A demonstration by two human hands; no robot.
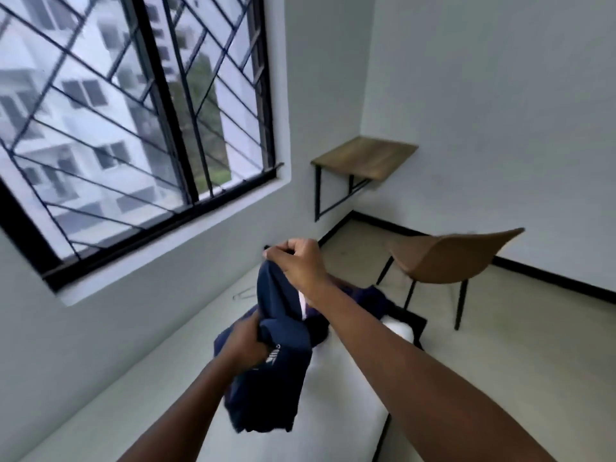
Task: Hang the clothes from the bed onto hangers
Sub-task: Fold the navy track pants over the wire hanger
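Observation:
A navy blue garment [276, 378] with a white logo hangs bunched in the air above the white bed [140, 388]. My left hand [245, 341] grips its middle. My right hand [298, 261] is raised higher and pinches the top edge of the same garment. More dark clothes [370, 300] lie in a heap on the bed behind my right forearm. A thin wire hanger [243, 292] lies flat on the mattress near the wall, left of the garment.
A barred window [133, 111] fills the wall to the left of the bed. A brown chair [446, 261] stands on the floor to the right, and a small wooden wall table [365, 158] sits in the far corner.

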